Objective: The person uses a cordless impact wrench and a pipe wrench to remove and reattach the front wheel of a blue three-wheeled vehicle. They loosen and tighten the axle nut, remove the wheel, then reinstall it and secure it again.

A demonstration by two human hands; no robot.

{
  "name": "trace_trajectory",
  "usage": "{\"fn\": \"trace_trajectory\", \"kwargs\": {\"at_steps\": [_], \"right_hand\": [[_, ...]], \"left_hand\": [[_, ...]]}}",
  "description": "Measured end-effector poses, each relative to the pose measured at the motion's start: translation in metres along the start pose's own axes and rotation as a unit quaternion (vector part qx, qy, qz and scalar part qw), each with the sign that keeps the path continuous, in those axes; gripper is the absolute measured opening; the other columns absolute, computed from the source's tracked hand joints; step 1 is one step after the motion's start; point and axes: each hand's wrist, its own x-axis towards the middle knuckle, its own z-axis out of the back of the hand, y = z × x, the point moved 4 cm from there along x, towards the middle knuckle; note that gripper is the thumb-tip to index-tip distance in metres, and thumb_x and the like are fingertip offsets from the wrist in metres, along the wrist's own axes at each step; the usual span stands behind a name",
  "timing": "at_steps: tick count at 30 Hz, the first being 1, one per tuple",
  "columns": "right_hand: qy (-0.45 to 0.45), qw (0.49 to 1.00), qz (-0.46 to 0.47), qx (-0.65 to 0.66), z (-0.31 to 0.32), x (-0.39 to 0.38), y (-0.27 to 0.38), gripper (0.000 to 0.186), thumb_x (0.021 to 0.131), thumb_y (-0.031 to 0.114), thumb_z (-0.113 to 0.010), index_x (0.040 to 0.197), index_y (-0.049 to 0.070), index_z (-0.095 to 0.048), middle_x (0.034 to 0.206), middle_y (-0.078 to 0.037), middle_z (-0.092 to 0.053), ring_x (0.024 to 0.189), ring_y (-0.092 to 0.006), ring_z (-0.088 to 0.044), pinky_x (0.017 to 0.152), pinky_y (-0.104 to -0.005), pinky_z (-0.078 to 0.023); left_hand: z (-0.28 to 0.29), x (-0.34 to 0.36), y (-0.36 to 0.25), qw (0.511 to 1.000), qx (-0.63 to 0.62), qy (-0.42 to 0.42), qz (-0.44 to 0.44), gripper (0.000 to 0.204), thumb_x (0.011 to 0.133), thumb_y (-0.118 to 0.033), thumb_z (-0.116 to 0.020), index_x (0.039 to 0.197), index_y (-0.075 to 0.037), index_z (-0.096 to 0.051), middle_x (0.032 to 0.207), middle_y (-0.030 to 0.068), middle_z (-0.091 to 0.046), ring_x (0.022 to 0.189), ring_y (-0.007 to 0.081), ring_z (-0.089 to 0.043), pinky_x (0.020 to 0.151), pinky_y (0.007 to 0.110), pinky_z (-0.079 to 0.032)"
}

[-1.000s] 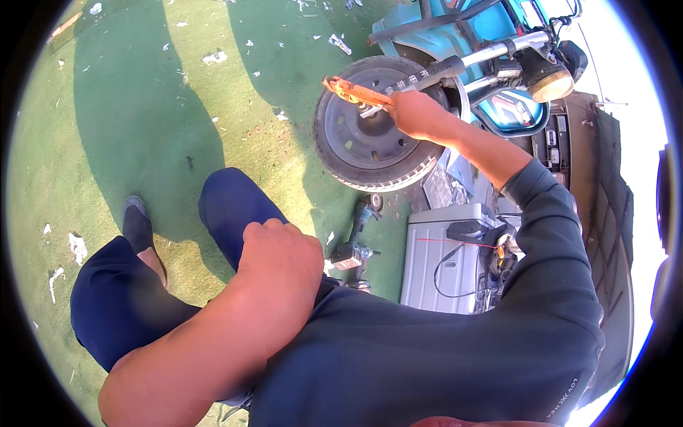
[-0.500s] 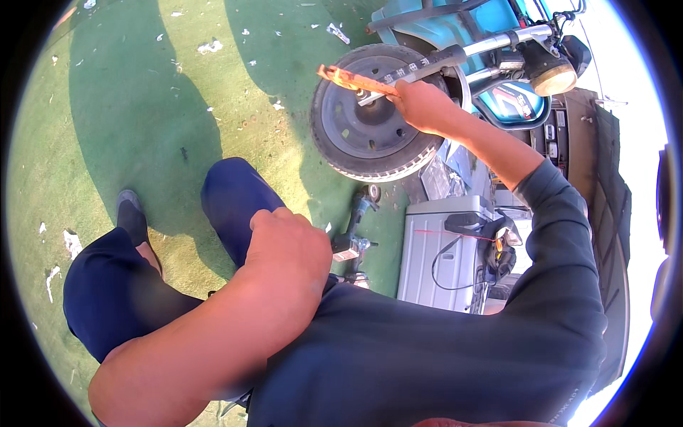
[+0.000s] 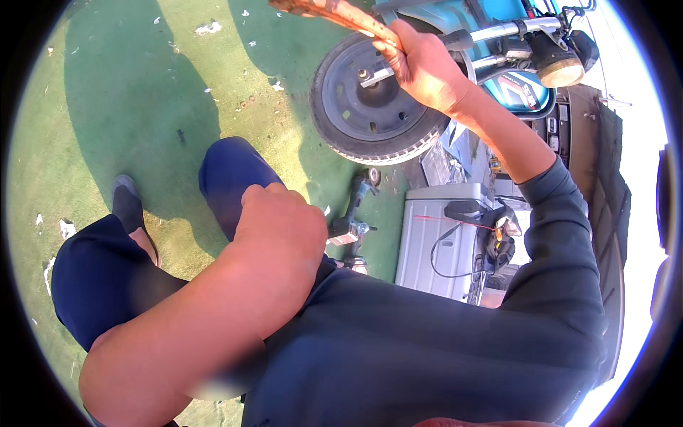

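My right hand [image 3: 432, 71] is closed around one end of a long, rusty orange hand tool [image 3: 345, 16], which slants up and left past the upper edge. Its far end is cut off from view. Below it lies a wheel [image 3: 340, 114] with a dark rim and black tyre, with a silver fork end and axle nut [image 3: 363, 74] near the hub. The tool is in front of the wheel, above the nut. Over by my knee, my left hand [image 3: 281, 224] is curled in a fist with its back up; its palm and anything inside are hidden.
A turquoise vehicle body [image 3: 491, 39] with a round lamp [image 3: 560, 70] stands at upper right. Beside my body are a grey box [image 3: 437, 242] with a black cable and bag [image 3: 501, 245] on it, and a cordless angle grinder [image 3: 356, 206] on the green floor [image 3: 142, 78]. White scraps are scattered about.
My right hand has moved up with the orange tool, whose far end has left the area of the axle nut. My left hand has shifted slightly up with the view.
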Motion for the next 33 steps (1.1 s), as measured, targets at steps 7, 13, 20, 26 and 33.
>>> {"fn": "trace_trajectory", "kwargs": {"at_steps": [7, 13, 20, 26, 33], "right_hand": [[0.207, 0.945, -0.239, -0.085, -0.021, -0.011, -0.05, 0.048, 0.103, 0.042, -0.05, 0.094, -0.002, -0.066, 0.084, -0.024, -0.068, 0.083, -0.0431, -0.066, 0.074, -0.0516, -0.05], [-0.037, 0.999, -0.023, -0.003, 0.016, 0.023, 0.034, 0.036, 0.101, 0.036, -0.057, 0.09, 0.002, -0.056, 0.067, -0.019, -0.062, 0.065, -0.0435, -0.061, 0.059, -0.0493, -0.047], [0.222, 0.93, -0.267, -0.121, -0.055, -0.072, -0.093, 0.042, 0.102, 0.038, -0.051, 0.1, -0.002, -0.065, 0.085, -0.025, -0.069, 0.081, -0.0463, -0.066, 0.073, -0.0521, -0.052], [0.057, 0.991, -0.107, -0.065, -0.014, -0.005, -0.01, 0.039, 0.101, 0.038, -0.055, 0.09, 0.001, -0.061, 0.072, -0.021, -0.065, 0.071, -0.044, -0.064, 0.064, -0.0511, -0.05], [0.048, 0.997, -0.043, -0.042, -0.028, -0.039, -0.023, 0.029, 0.099, 0.032, -0.059, 0.095, 0.004, -0.055, 0.069, -0.021, -0.063, 0.067, -0.0444, -0.062, 0.058, -0.052, -0.047]], "left_hand": [[-0.005, -0.016, 0.004, 1.0, -0.013, 0.015, 0.021, 0.025, 0.082, -0.022, -0.072, 0.102, -0.007, -0.067, 0.098, 0.0093, -0.066, 0.097, 0.0248, -0.062, 0.08, 0.038, -0.047], [-0.012, 0.004, 0.013, 1.0, -0.006, 0.008, 0.025, 0.026, 0.084, -0.027, -0.073, 0.102, -0.008, -0.067, 0.098, 0.0092, -0.066, 0.098, 0.0257, -0.062, 0.08, 0.039, -0.048], [0.001, -0.007, -0.001, 0.999, -0.011, 0.005, -0.031, 0.031, 0.084, -0.03, -0.075, 0.104, -0.007, -0.067, 0.099, 0.0097, -0.066, 0.099, 0.0259, -0.062, 0.082, 0.038, -0.049], [-0.015, -0.003, 0.011, 0.999, -0.007, 0.031, 0.022, 0.033, 0.084, -0.032, -0.075, 0.104, -0.007, -0.067, 0.1, 0.0091, -0.067, 0.101, 0.0254, -0.063, 0.082, 0.038, -0.05], [-0.005, 0.007, 0.007, 1.0, 0.009, 0.006, -0.004, 0.033, 0.084, -0.032, -0.075, 0.104, -0.006, -0.067, 0.101, 0.0101, -0.067, 0.1, 0.0261, -0.063, 0.082, 0.038, -0.05]]}}
